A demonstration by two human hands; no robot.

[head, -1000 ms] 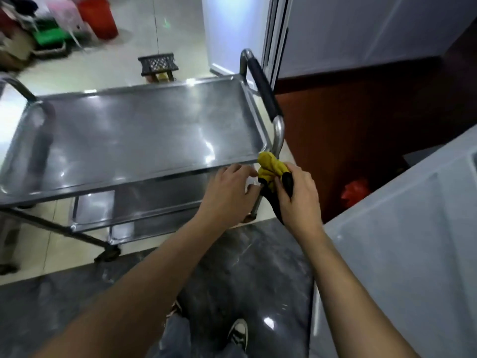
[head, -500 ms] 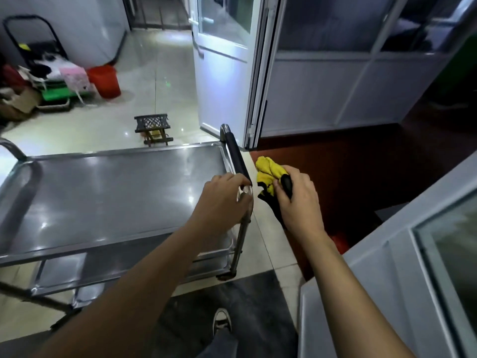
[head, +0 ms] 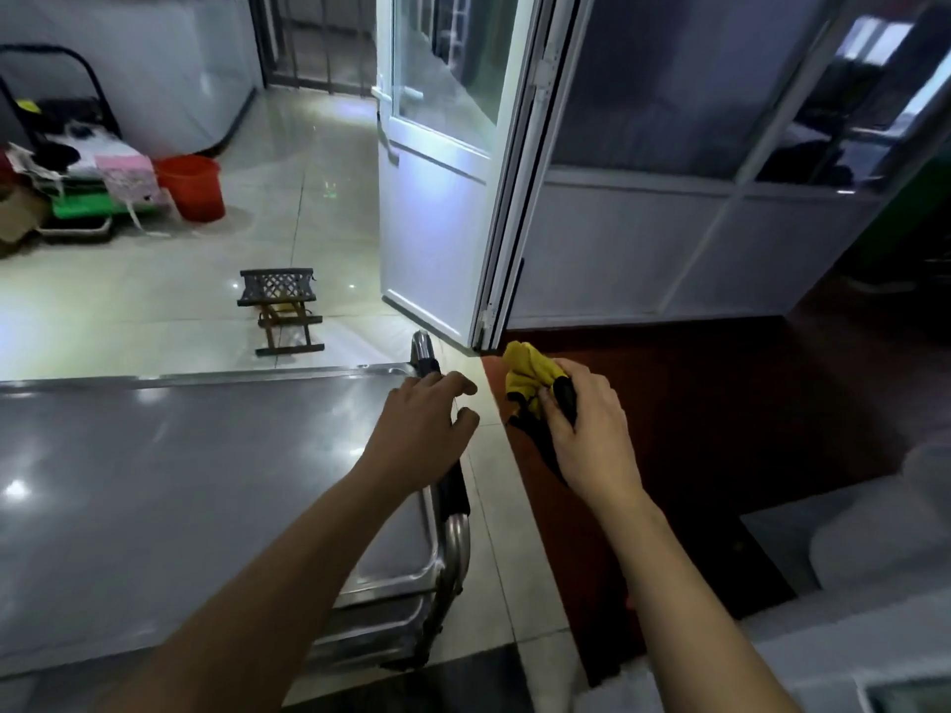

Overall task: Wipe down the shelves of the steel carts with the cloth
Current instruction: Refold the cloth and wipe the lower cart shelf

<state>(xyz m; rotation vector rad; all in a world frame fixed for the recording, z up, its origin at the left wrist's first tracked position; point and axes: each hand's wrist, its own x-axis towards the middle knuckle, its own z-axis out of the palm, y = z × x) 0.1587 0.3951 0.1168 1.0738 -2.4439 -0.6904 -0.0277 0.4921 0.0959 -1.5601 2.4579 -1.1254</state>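
Right hand point(head: 586, 429) — fingers curled round the bunched cloth point(head: 530, 380), held off the cart's end. Left hand point(head: 422, 434) loosely curled over the cart handle point(head: 453, 486), grip unclear. Top shelf point(head: 180, 481) beside left fingers — no wiping underway; shelves likely remain.

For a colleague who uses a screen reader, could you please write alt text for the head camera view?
A person's left hand rests on the black handle of a steel cart, while the right hand grips a bunched yellow and black cloth beside it. Beyond stand a small stool, a red bucket and an open white door.
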